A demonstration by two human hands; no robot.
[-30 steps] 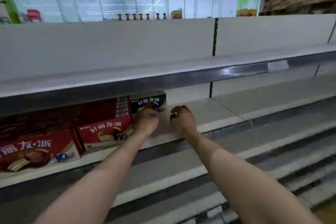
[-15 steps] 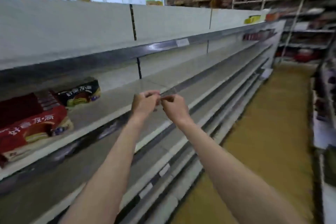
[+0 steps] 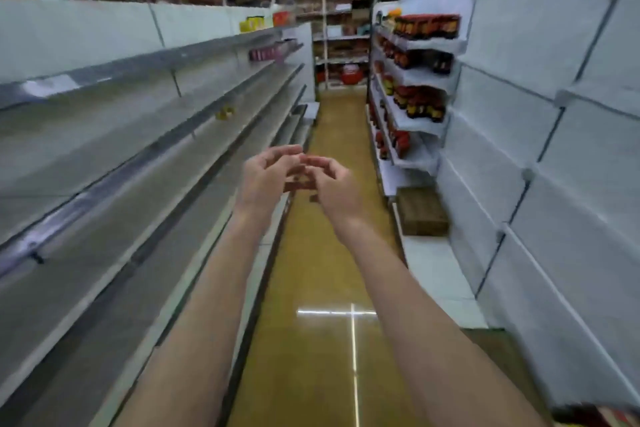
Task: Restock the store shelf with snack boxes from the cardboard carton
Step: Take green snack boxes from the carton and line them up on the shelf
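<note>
Both arms reached forward over the aisle floor (image 3: 322, 253); left hand (image 3: 266, 180) and right hand (image 3: 334, 189) met, fingers loosely curled, holding nothing. Shelf (image 3: 114, 149) ran at nine o'clock; blur obscured fingertips; snack boxes and carton unseen.

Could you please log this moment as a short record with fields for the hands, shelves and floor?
left hand: raised over the aisle, fingers loosely curled, holding nothing
right hand: beside the left, fingertips close, holding nothing
left shelves: mostly bare
right shelves: dark bottles in rows
floor: yellow, glossy
brown box: on the lowest right ledge
snack boxes: not in view
</note>
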